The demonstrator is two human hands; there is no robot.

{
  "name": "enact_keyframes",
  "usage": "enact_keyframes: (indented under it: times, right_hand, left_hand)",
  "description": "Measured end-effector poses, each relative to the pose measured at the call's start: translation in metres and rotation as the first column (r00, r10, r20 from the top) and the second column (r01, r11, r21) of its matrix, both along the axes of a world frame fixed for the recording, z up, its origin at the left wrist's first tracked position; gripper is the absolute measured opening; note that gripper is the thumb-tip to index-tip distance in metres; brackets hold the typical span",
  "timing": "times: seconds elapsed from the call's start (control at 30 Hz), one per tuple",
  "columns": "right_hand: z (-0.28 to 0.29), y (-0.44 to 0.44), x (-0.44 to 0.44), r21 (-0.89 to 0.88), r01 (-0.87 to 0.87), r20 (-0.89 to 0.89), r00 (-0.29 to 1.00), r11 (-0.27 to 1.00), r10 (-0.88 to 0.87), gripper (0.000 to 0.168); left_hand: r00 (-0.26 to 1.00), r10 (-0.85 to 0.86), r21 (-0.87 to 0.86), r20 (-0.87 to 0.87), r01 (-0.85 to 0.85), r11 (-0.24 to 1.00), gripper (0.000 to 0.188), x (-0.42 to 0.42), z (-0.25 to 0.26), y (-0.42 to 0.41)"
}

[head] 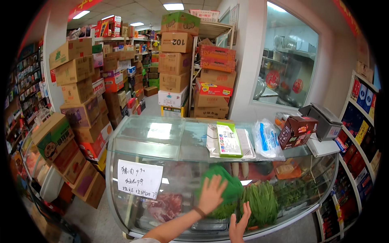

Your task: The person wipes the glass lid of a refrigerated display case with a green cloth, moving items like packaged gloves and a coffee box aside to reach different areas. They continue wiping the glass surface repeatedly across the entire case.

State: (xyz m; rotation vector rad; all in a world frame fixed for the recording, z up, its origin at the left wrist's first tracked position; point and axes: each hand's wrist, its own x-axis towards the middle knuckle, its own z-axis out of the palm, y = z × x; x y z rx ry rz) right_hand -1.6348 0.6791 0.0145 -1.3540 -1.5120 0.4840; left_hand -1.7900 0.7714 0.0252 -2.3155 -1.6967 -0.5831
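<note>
My left hand (211,194) lies flat, fingers spread, over a green cloth (226,182) against the curved front glass of a display case (173,170). The cloth is partly hidden under the palm. Lower and to the right, my right hand (240,223) is raised near the glass with thumb and fingers apart, holding nothing. Behind the glass lie raw meat (165,207), long green leafy vegetables (260,202) and white radish-like roots (244,170). A white paper sheet with handwriting (139,179) is on the glass to the left.
On the case's top stand a green-and-white box (229,139), clear plastic bags (267,138), a dark red carton (297,132) and a grey scale (323,121). Stacked cardboard boxes (174,62) rise behind and at left (80,114). Shelves of packaged goods (358,127) stand at right.
</note>
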Motion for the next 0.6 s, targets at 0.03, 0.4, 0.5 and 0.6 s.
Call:
enact_keyframes:
  times: [0.03,0.4,0.5,0.6]
  right_hand:
    - [-0.004,0.003,-0.001,0.068,-0.009,-0.027,1.0,0.998,0.011,0.054]
    - [-0.027,0.043,0.038,0.027,-0.151,0.305,0.943,0.988,0.136,0.056]
    - [-0.028,0.062,0.061,0.115,-0.166,0.364,0.924,0.979,0.114,0.058]
    - [-0.029,0.082,0.09,0.13,-0.144,0.376,0.923,0.981,0.086,0.058]
  left_hand:
    - [0.986,-0.147,-0.056,-0.078,0.143,0.988,0.079,0.01,-0.009,-0.011]
    - [0.931,-0.349,-0.083,-0.107,0.341,0.936,0.079,0.057,-0.039,0.018]
    - [0.957,-0.283,-0.06,-0.065,0.279,0.958,0.086,0.083,-0.019,0.037]
    - [0.97,-0.23,-0.01,-0.074,0.23,0.973,0.086,0.118,-0.011,0.059]
